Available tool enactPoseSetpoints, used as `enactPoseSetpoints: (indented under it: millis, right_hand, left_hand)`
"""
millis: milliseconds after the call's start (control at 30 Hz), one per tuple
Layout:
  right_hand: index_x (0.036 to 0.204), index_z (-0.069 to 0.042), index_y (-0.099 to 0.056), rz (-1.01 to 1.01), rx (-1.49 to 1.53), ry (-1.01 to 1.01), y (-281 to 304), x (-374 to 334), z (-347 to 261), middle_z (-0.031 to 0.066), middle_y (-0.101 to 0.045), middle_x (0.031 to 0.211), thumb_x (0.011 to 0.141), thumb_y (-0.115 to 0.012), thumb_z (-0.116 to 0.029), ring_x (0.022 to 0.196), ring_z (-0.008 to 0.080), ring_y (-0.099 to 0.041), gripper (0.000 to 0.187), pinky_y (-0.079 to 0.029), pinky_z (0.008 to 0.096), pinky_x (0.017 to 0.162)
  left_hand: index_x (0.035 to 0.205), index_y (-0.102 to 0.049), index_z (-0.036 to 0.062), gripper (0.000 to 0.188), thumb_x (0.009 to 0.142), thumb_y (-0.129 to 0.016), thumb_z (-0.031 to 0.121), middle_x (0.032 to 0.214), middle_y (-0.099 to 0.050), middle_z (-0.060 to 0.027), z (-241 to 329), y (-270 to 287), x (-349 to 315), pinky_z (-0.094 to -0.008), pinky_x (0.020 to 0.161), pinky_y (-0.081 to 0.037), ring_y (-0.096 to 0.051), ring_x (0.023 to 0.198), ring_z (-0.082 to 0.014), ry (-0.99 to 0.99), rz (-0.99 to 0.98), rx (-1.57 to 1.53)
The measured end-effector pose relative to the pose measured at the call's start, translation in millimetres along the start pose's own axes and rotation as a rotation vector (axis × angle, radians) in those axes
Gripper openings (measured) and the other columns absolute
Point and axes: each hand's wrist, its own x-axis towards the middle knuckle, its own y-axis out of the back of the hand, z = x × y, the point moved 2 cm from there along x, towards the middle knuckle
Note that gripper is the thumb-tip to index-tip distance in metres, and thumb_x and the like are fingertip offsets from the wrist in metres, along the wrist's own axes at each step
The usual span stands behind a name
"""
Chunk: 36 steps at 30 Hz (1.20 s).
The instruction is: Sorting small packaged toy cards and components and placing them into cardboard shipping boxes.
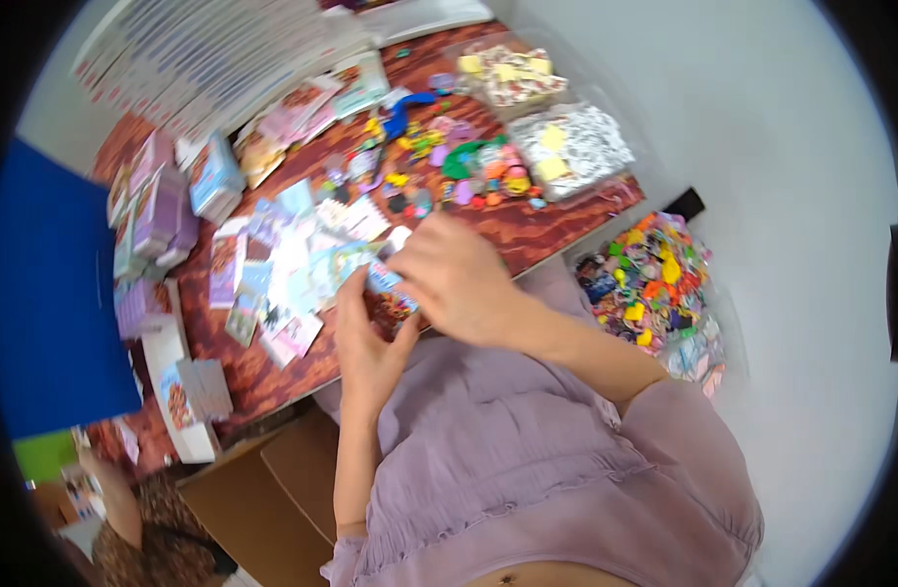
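Observation:
A small printed box (394, 311), blue with a reddish-brown picture, is held close to the table's near edge. My left hand (369, 357) is closed round its lower part, thumb on one side and fingers on the other. Over the box's upper end, my right hand (461, 279) has its fingers curled and pressed against it; their tips are partly hidden. A small white piece (399, 238) shows beside the right fingers, too blurred to name. Just beyond both hands lies a loose pile of printed cards and packets (307, 259).
Small colourful trinkets (469, 166) are strewn across the red-brown table (566, 233). Two clear bins (620, 122) stand far right; a bag of mixed trinkets (654, 279) sits below. Stacked boxes (160, 215) are left, a cardboard carton (263, 479) below. Another person's arm (116, 494) shows lower left.

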Motion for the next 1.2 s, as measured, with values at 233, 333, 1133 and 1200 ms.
enactPoseSetpoints:
  millis: [233, 333, 1133, 1200]
  right_hand:
    - [0.131, -0.005, -0.053, -0.249, 0.365, -0.177, 17.6, -21.0, 24.0, 0.0101, -0.066, 0.109, 0.083, -0.071, -0.015, 0.11, 0.026, -0.054, 0.051, -0.035, 0.0404, 0.098]
    - [0.125, -0.006, -0.059, -0.222, 0.361, -0.15, 32.2, -16.9, 27.5, 0.0082, -0.069, 0.101, 0.085, -0.071, -0.016, 0.104, 0.0223, -0.058, 0.043, -0.038, 0.0384, 0.095]
    - [0.098, -0.006, -0.067, 0.124, 0.143, -0.839, 148.1, -23.9, 235.8, -0.0043, -0.057, 0.068, 0.086, -0.065, -0.013, 0.059, 0.0047, -0.049, 0.014, -0.04, 0.0236, 0.049]
    - [0.1, -0.006, -0.067, 0.154, 0.192, -0.937, 140.8, -18.9, 228.3, -0.0042, -0.058, 0.068, 0.086, -0.066, -0.014, 0.059, 0.0048, -0.049, 0.016, -0.039, 0.0245, 0.047]
  left_hand:
    - [0.134, -0.046, -0.0006, 0.069, 0.074, -0.079, 0.01, 0.118, -0.055, -0.0181, 5.0, -13.5, 11.7, -0.0379, 0.084, -0.049, -0.059, 0.1, -0.031, -0.113, -0.099, 0.012]
    - [0.134, -0.046, 0.0003, 0.07, 0.074, -0.08, 0.012, 0.12, -0.056, -0.0183, 6.3, -24.2, 16.9, -0.0397, 0.088, -0.048, -0.058, 0.106, -0.034, -0.097, -0.126, 0.039]
    - [0.136, -0.047, -0.0001, 0.075, 0.071, -0.084, 0.011, 0.112, -0.056, -0.0124, -0.9, -18.0, 37.9, -0.0335, 0.078, -0.049, -0.057, 0.095, -0.0237, 0.055, -0.131, -0.033]
    - [0.136, -0.048, -0.0001, 0.075, 0.071, -0.084, 0.011, 0.111, -0.056, -0.0124, -1.9, -19.5, 38.9, -0.0335, 0.077, -0.049, -0.057, 0.094, -0.0235, 0.045, -0.136, -0.029]
